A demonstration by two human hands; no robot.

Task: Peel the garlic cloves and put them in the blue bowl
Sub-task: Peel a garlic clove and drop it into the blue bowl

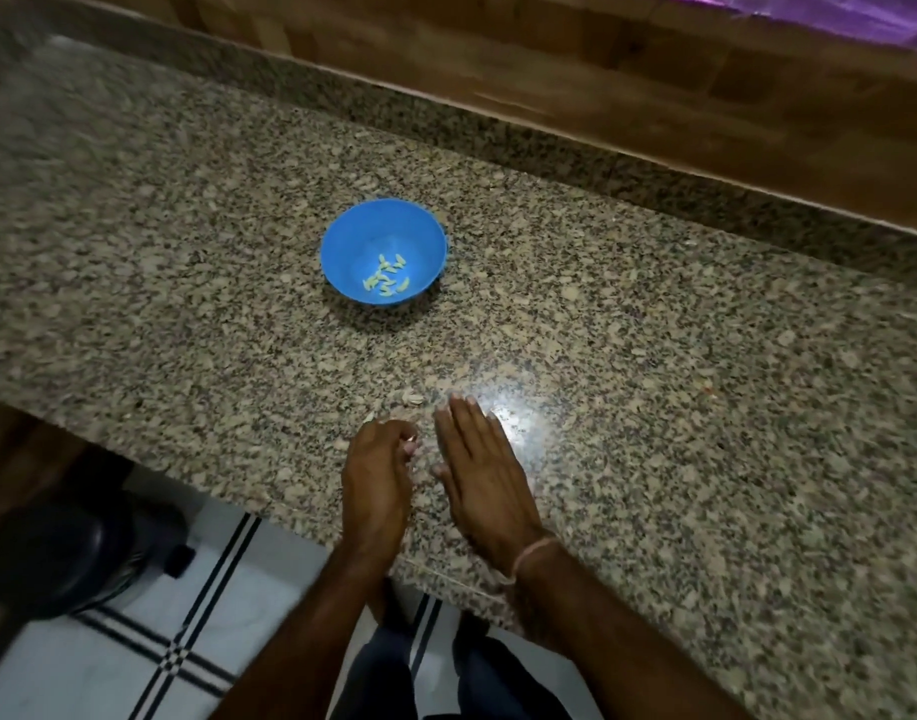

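Head view: the blue bowl (342, 236) stands upright near the middle of a speckled granite counter (654, 356). About ten peeled garlic cloves (386, 279), pale and greenish against the blue, lie loose on its bottom.

Well in front of the bowl, toward the counter's near edge, a few scraps of papery garlic skin (412, 397) lie on the stone. Just behind them are both hands, side by side but apart. The left hand (376, 478) has its fingers curled inward, with a small pale bit showing at the fingertips. I cannot tell what it is, or whether it is pinched. The right hand (480, 470) is flat, palm down, fingers straight and pressed close together, low over the stone beside a bright glare of reflected light. A thin pinkish thread band (534, 556) circles its wrist.

The counter's far side rises in a low granite lip, with a brown wooden wall (550, 70) behind it. A strip of purple material (835, 13) crosses the top right corner. Below the near edge is a white tiled floor (134, 667) with dark stripes, where a dark round object (67, 558) stands at the left.
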